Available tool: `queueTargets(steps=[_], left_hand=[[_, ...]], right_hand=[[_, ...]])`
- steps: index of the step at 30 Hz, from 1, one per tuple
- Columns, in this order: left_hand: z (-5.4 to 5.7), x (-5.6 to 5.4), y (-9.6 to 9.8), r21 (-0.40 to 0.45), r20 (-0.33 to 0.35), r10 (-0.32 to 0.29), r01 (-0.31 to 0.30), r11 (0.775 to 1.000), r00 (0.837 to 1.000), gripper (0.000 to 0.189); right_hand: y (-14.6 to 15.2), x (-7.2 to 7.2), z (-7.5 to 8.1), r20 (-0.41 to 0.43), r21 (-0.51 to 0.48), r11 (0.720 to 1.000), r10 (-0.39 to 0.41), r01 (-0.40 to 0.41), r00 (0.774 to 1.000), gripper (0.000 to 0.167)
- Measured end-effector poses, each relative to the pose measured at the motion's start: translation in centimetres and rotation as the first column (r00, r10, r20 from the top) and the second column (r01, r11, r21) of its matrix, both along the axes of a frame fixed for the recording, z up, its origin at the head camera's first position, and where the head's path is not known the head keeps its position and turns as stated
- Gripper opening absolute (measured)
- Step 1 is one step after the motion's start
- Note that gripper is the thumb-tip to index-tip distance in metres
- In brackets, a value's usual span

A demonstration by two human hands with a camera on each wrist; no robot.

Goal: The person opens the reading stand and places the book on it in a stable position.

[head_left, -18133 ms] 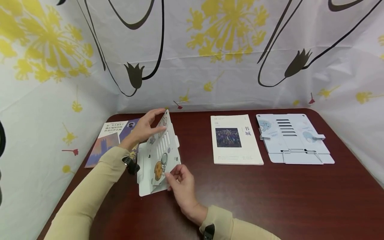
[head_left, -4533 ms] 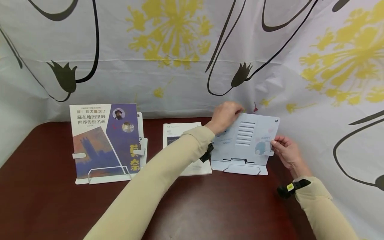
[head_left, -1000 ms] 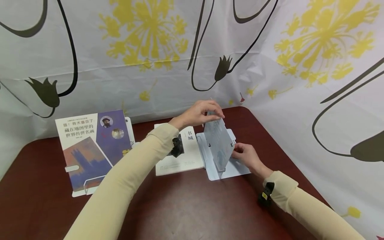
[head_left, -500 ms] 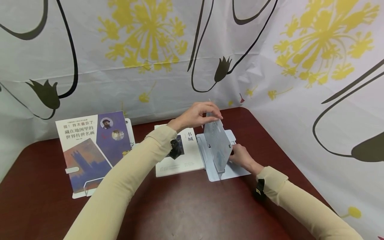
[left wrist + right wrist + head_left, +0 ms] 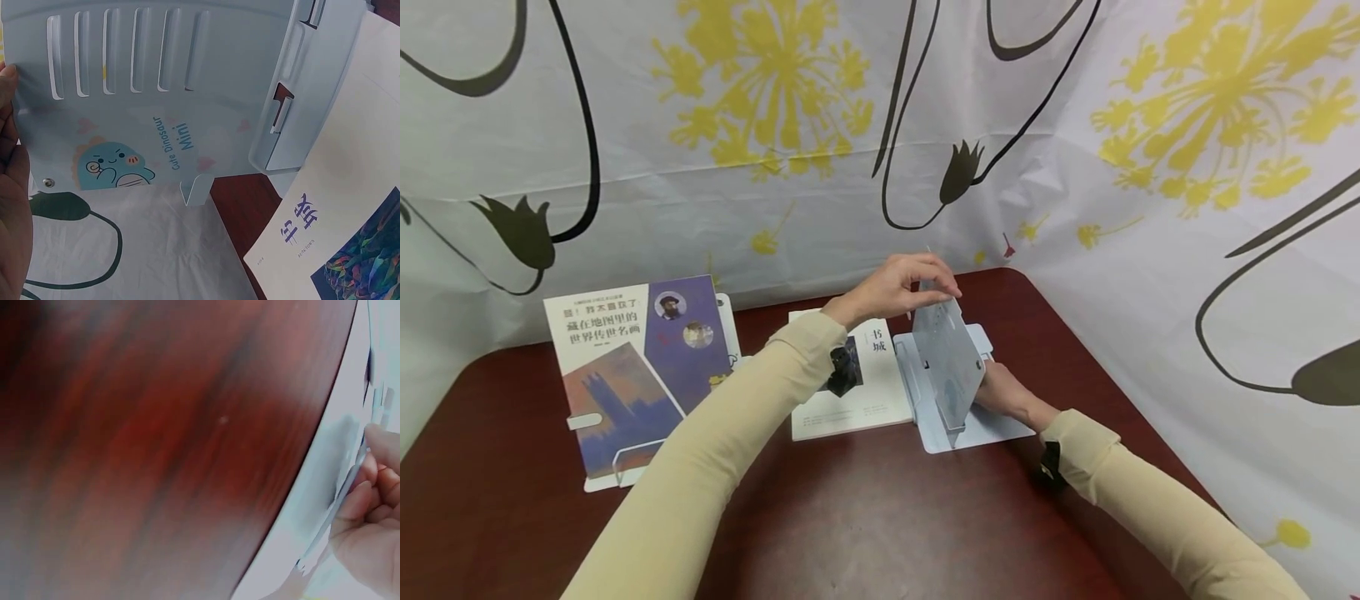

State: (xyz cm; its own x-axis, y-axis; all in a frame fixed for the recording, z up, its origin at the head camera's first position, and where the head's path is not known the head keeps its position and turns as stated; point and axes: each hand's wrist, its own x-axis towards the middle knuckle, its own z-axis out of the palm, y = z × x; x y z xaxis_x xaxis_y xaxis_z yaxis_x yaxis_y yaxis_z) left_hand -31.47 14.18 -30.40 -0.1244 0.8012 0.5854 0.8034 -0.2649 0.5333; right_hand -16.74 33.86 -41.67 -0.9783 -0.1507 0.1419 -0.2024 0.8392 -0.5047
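Observation:
A pale blue metal book stand (image 5: 951, 367) sits turned sideways at the table's right, its slotted panel raised steeply from a flat base plate (image 5: 1000, 427). My left hand (image 5: 891, 287) grips the panel's top edge. In the left wrist view the panel carries a cartoon dinosaur (image 5: 112, 164) and a small bent side clip (image 5: 197, 189). My right hand (image 5: 1006, 393) reaches in behind the panel, fingertips hidden in the head view. From the right wrist view, that hand's thumb and fingers (image 5: 359, 500) pinch a thin metal part of the stand, close over the base.
A white magazine (image 5: 850, 408) lies flat against the stand's left side. Farther left, a purple-and-white book (image 5: 625, 367) leans on a second, white stand with a wire front rest (image 5: 632, 454). Patterned curtain (image 5: 820, 242) hangs along the table's back and right edges.
Earlier, the white stand was unfolded and given the purple book; the blue stand was then lifted and turned sideways. Within the last second my right hand has slid left behind the panel.

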Motion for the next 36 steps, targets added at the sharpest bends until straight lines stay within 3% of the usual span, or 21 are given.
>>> queueTargets(steps=[4,7,12,16,20,24,30,36], left_hand=[[0.0,-0.1,0.1,-0.009,-0.005,0.005,-0.005,1.000,1.000,0.011],[0.0,-0.2,0.1,-0.014,-0.006,0.015,-0.015,1.000,1.000,0.011],[0.1,-0.2,0.1,-0.030,0.005,0.033,-0.033,0.999,0.999,0.012],[0.2,-0.1,0.5,-0.029,-0.007,0.043,-0.043,0.999,0.999,0.012],[0.2,0.0,1.0,-0.016,-0.014,0.033,-0.033,0.999,0.999,0.011],[0.3,0.1,1.4,-0.022,-0.004,0.027,-0.027,0.999,1.000,0.012],[0.3,0.3,1.9,-0.014,0.004,0.011,-0.011,1.000,1.000,0.011],[0.2,0.5,2.6,-0.033,0.010,0.005,-0.005,0.999,1.000,0.011]], right_hand=[[0.8,0.1,0.3,0.039,-0.103,0.995,-0.003,0.007,0.999,0.012],[1.5,0.3,0.4,0.045,-0.225,0.974,-0.024,0.033,0.999,0.011],[2.3,0.7,0.3,0.073,-0.458,0.883,-0.077,0.102,0.994,0.007],[2.6,0.8,0.2,0.093,-0.573,0.811,-0.079,0.118,0.993,0.007],[2.6,0.9,0.2,0.103,-0.620,0.777,-0.063,0.113,0.993,0.002],[2.7,1.0,0.2,0.123,-0.638,0.759,-0.070,0.133,0.990,0.011],[3.1,1.1,0.2,0.158,-0.648,0.744,-0.077,0.162,0.984,0.014],[3.6,1.1,0.1,0.198,-0.666,0.729,-0.032,0.158,0.980,0.018]])
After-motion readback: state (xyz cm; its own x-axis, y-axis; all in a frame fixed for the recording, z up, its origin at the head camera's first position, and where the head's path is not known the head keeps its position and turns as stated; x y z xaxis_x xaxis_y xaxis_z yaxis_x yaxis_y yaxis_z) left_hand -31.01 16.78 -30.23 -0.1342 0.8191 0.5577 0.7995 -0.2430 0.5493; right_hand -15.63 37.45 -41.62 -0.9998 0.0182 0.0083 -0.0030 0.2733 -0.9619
